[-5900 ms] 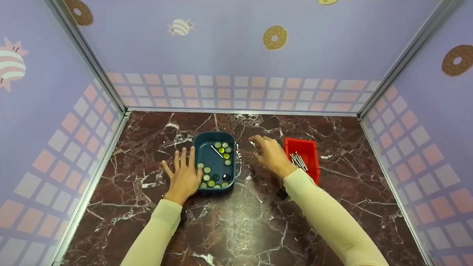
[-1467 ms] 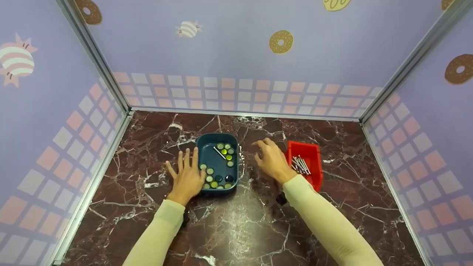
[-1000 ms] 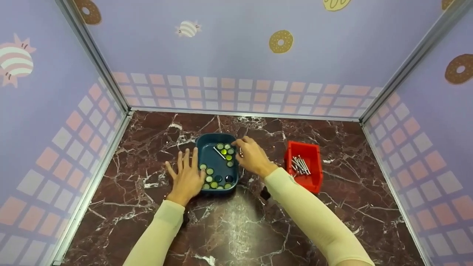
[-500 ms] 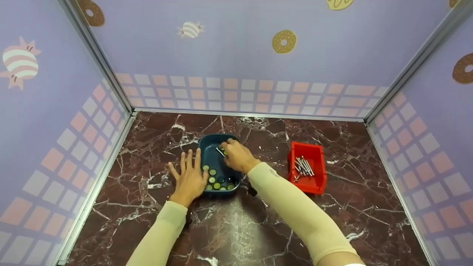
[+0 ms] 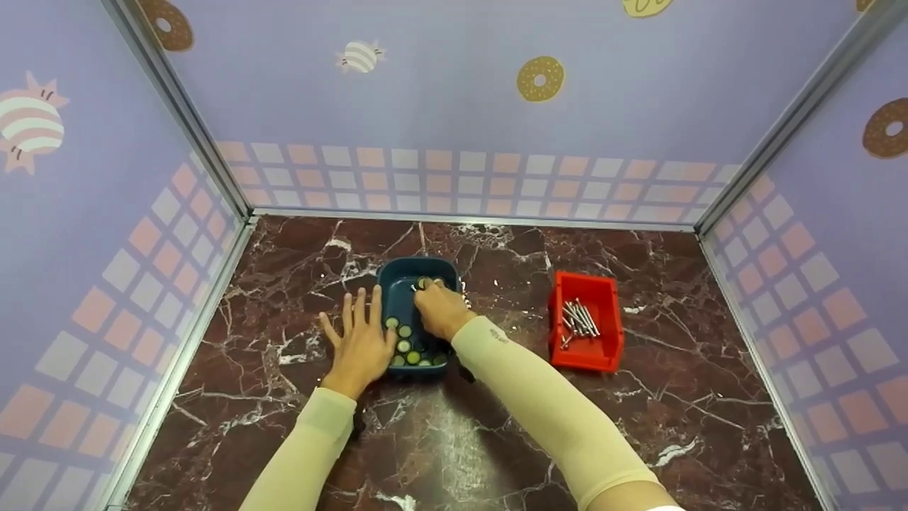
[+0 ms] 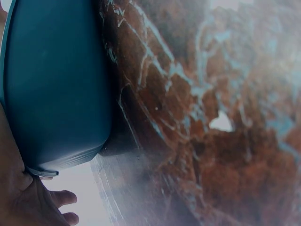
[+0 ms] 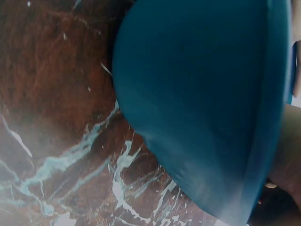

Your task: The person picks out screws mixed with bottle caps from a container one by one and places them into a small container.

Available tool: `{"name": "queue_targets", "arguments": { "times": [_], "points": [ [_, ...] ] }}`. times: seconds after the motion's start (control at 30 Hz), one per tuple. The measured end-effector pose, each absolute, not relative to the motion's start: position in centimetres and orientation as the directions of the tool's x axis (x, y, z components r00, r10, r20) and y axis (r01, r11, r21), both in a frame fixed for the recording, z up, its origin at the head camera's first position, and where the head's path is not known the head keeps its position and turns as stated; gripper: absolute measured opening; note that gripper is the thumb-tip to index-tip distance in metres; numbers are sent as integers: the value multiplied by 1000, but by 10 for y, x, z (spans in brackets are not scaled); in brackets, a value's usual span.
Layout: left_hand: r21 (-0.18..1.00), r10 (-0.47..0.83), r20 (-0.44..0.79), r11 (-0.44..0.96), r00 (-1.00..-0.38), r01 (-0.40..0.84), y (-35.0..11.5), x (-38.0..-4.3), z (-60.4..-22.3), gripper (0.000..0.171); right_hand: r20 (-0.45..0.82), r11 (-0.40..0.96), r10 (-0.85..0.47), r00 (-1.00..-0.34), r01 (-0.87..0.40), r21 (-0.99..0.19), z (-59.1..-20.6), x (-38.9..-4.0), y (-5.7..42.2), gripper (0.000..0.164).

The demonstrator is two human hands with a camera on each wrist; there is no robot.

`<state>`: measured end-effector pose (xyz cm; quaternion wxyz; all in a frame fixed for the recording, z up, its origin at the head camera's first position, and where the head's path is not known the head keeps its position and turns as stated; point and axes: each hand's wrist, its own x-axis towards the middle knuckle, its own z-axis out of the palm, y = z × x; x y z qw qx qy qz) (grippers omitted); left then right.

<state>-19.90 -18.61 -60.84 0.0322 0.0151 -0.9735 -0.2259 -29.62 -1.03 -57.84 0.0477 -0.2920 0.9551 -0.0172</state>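
Observation:
A dark teal plastic bin (image 5: 401, 289) in the head view holds several round green and pale discs (image 5: 413, 357) and a silver screw (image 5: 414, 287). My left hand (image 5: 362, 345) rests on its left rim with fingers spread and straight, the thumb over the edge. My right hand (image 5: 441, 309) reaches down inside, its fingers curled round the screw, whose tip shows beside the fingers. That hand hides most of the screw and the upper right discs. Both wrist views show mainly the outer wall of the bin (image 6: 56, 84).
To the right stands a red bin (image 5: 604, 312) with a pile of silver screws (image 5: 580, 318). Both bins are on a dark red marble-patterned table (image 5: 674, 341). Patterned lilac walls (image 5: 454, 85) enclose the back and both sides.
My right hand has moved left from between the two bins, over the rim and into the teal bin, and its fingers have curled at the screw. The left hand has stayed in place.

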Motion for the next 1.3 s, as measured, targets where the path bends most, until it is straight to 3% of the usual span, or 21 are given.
{"name": "queue_targets", "arguments": {
  "times": [0.43, 0.57, 0.73, 1.0, 1.3],
  "points": [
    [442, -37, 56, 897, -998, -8, -186, -198, -607, 82, -2, 807, -580, -815, -574, -138, -601, -298, -10, 14],
    [434, -33, 62, 901, -998, -3, -186, -200, -607, 81, -65, 801, -592, -803, -578, -157, -589, -293, -10, 22],
    [422, -40, 49, 906, -998, -16, -186, -199, -607, 81, -139, 793, -608, -782, -591, -149, -578, -284, -10, 46],
    [428, -43, 41, 904, -998, -21, -185, -197, -608, 80, -126, 777, -628, -768, -608, -165, -579, -273, -7, 30],
    [425, -40, 45, 905, -998, -17, -186, -198, -607, 81, -59, 757, -640, -766, -616, -215, -576, -272, -5, 42]
  ]
}}
